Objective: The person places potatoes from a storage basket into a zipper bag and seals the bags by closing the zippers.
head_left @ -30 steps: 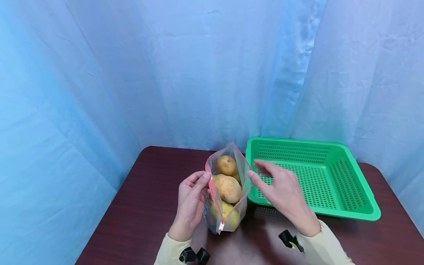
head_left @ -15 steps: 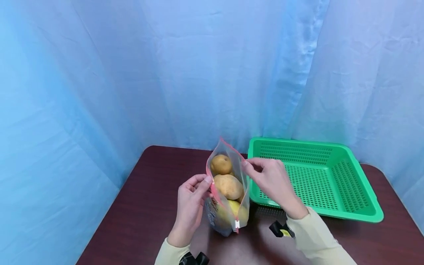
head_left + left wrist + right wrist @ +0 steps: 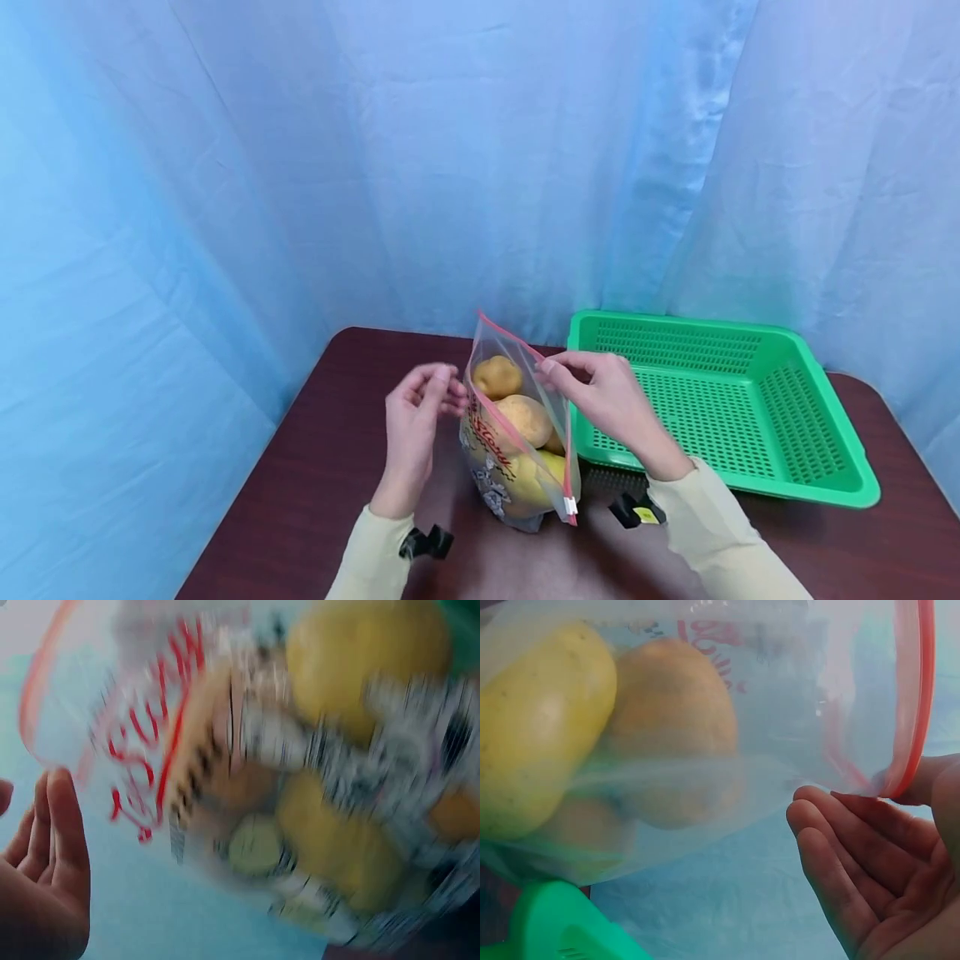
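A clear slider zip bag [image 3: 487, 467] with a pink-red zip edge and printed figures stands on the dark table, its mouth gaping. Inside lie a potato [image 3: 525, 419], another round brown potato [image 3: 497, 377] toward the back, and a yellow fruit or vegetable [image 3: 536, 483] whose kind I cannot tell. My right hand [image 3: 611, 396] pinches the right zip edge between thumb and forefinger; in the right wrist view its other fingers [image 3: 847, 855] extend below the film. Just left of the bag hovers my left hand [image 3: 416, 433], apart from the rim, fingers loosely bent, holding nothing. A white slider [image 3: 571, 506] sits at the near corner.
A green perforated basket [image 3: 840, 417] stands to the right on the table, close beside the bag and behind my right hand. Blue curtain [image 3: 420, 167] hangs along the table's back and left. Dark wood tabletop [image 3: 300, 500] shows on the left.
My left hand has let go of the left rim and drawn back leftward. My right hand has taken hold of the right rim, and the bag has turned, its near corner swinging right.
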Motion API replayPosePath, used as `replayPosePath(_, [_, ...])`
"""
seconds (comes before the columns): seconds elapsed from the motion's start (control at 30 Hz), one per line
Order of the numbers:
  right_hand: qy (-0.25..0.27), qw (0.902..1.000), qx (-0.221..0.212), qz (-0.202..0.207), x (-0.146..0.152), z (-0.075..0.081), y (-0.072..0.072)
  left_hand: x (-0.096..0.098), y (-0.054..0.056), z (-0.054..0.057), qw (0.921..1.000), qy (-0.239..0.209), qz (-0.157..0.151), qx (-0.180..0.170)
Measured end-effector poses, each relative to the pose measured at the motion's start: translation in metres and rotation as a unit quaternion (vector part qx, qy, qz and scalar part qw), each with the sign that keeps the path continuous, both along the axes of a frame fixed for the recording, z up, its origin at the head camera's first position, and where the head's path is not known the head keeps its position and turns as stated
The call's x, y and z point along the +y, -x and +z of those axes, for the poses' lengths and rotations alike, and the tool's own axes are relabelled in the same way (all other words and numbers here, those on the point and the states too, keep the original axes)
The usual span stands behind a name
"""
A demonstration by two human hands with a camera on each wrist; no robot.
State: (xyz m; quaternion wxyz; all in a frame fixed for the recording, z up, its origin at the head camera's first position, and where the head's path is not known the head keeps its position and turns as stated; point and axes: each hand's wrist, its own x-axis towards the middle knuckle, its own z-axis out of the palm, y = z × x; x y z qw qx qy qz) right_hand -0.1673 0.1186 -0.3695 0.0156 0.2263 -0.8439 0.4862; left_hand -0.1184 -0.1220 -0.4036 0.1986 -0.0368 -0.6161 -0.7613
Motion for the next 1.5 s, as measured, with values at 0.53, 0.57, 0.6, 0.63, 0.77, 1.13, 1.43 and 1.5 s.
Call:
replayPosePath(0.53, [0.005, 0.9996, 0.021, -0.018, 0.006, -0.009, -0.017, -0.010, 0.082, 0.014, 0.9757, 0.068, -0.208, -0.006])
replayPosePath(0.57, [0.005, 0.9995, 0.021, -0.022, 0.007, -0.010, -0.018, -0.010, 0.083, 0.014, 0.9761, 0.057, -0.209, -0.005])
replayPosePath(0.6, [0.003, 0.9993, 0.023, -0.028, 0.010, -0.011, -0.020, -0.009, 0.083, 0.014, 0.9770, 0.044, -0.208, -0.005])
replayPosePath(0.63, [0.004, 0.9992, 0.024, -0.032, 0.012, -0.012, -0.021, -0.009, 0.083, 0.014, 0.9784, 0.030, -0.205, -0.007])
replayPosePath(0.77, [0.008, 0.9986, 0.025, -0.046, 0.024, -0.017, -0.029, -0.008, 0.081, 0.013, 0.9824, -0.044, -0.181, -0.013])
replayPosePath(1.13, [-0.025, 0.9903, 0.131, -0.039, 0.056, -0.046, -0.062, -0.008, 0.078, 0.008, 0.9856, -0.117, -0.122, -0.004])
replayPosePath(1.43, [0.052, 0.9299, 0.358, 0.068, 0.048, -0.063, -0.075, -0.007, 0.078, 0.008, 0.9855, -0.129, -0.109, -0.018])
replayPosePath(1.5, [0.073, 0.9105, 0.395, 0.099, 0.042, -0.060, -0.077, -0.006, 0.079, 0.007, 0.9854, -0.131, -0.107, -0.020])
